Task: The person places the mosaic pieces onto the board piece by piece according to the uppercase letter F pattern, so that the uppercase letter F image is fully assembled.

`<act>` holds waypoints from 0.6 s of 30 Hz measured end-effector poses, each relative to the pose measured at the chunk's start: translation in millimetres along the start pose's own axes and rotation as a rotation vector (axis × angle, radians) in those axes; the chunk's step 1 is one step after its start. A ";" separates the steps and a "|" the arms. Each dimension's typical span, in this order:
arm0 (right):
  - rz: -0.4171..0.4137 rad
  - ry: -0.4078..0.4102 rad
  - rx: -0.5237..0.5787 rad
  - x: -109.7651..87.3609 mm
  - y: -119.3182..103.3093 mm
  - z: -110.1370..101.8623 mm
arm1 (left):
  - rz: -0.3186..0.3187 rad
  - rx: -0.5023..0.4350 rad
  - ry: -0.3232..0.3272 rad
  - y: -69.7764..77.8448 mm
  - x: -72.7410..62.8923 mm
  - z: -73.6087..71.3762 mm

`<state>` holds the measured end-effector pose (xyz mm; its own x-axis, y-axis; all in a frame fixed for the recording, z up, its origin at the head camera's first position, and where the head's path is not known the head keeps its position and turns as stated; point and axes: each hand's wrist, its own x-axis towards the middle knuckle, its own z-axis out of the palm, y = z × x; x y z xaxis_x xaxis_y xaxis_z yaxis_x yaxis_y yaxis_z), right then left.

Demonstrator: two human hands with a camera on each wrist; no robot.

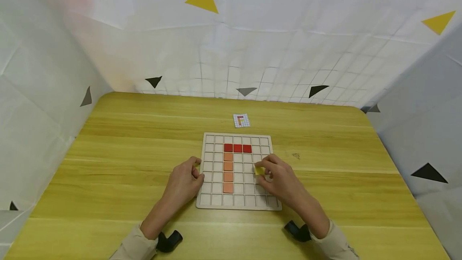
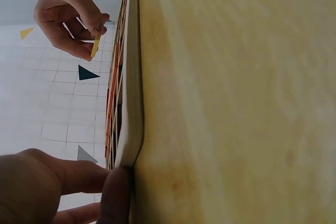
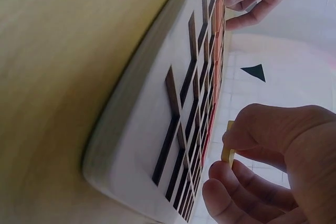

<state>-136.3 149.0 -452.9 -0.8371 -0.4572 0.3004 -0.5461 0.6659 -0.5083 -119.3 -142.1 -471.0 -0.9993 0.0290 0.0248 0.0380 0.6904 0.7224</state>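
A square wooden grid board (image 1: 238, 202) lies on the table, its cells edged by raised strips. Three red tiles (image 1: 237, 148) form a row near its far side, and a column of several orange tiles (image 1: 228, 166) runs toward me from the leftmost red one. My right hand (image 1: 283, 177) pinches a yellow square tile (image 3: 228, 150) between thumb and fingertips, held just above the board's right part. At the board's left edge rests my left hand (image 1: 182, 181), thumb and fingertips touching the rim (image 2: 128, 145).
Beyond the board lies a small card (image 1: 241, 120) printed with a coloured grid pattern. The wooden table (image 1: 126, 151) ends at a white sheet (image 1: 245, 51) marked with yellow, black and grey triangles. A black curved piece sits by each wrist.
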 end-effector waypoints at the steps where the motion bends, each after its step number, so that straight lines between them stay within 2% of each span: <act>1: -0.004 0.000 0.003 0.6 -0.2 0.4 | 0.000 0.001 0.000 0.0 0.1 0.3; 18: 0.007 -0.022 0.006 8.2 -6.6 9.3 | 0.006 0.010 0.005 0.3 -0.3 0.7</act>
<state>-139.2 135.4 -454.5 -0.8398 -0.4657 0.2790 -0.5402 0.6658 -0.5148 -119.0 -141.4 -471.3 -0.9990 0.0297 0.0326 0.0440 0.6977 0.7150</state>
